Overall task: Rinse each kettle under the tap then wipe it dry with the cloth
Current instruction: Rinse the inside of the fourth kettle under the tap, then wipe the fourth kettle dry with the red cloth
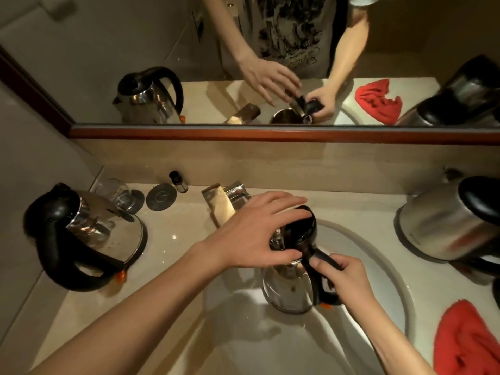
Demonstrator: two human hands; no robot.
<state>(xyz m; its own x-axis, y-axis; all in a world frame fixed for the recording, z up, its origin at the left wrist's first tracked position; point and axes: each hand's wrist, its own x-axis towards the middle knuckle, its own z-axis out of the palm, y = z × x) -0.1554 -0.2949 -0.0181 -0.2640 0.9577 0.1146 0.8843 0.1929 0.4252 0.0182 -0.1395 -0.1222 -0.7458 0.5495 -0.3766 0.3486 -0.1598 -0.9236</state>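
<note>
A steel kettle (289, 290) with a black handle is held over the white sink basin (378, 266). My right hand (338, 274) grips its handle. My left hand (254, 234) reaches over the kettle's top, fingers spread on the raised black lid (304, 226). The chrome tap (220, 203) stands just behind my left hand; no water stream is visible. A second steel kettle (102, 234) stands on the counter at the left. A third kettle (449, 226) stands at the right. A red cloth (465, 345) lies crumpled on the counter at the lower right.
A drinking glass (119, 192), a round grey coaster (161, 197) and a small dark bottle (178, 181) sit at the back left of the counter. A wood-framed mirror (243, 133) runs along the wall and reflects the scene.
</note>
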